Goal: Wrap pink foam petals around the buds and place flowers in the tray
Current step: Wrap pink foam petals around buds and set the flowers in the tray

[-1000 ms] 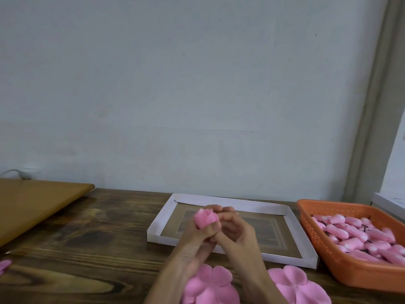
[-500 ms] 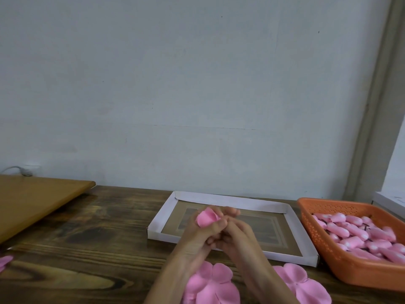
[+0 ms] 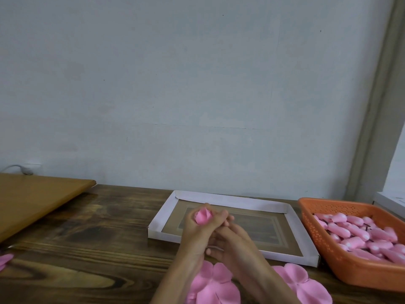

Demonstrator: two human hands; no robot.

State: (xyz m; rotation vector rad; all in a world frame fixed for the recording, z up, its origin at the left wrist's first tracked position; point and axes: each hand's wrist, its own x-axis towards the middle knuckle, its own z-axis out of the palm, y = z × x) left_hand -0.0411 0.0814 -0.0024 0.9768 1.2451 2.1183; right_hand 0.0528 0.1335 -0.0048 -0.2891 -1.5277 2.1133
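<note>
Two hands meet over the middle of the surface (image 3: 92, 220), above the left side of the tray (image 3: 221, 199). The left hand (image 3: 196, 230) curls its fingers tightly round a pink flower (image 3: 202, 217), whose petals poke out on top. The right hand (image 3: 232, 236) presses against it with its fingers bent inward; whether they pinch the flower cannot be told. Loose foam petals (image 3: 213, 286) lie at the near edge.

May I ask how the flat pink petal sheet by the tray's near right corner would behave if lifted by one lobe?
The petal sheet looks thin and lies flat on the table, so it would probably droop and feel very light. Its lobes are cut deep, so each may flop separately. Pushed, it would likely slide or buckle, not roll.
</note>
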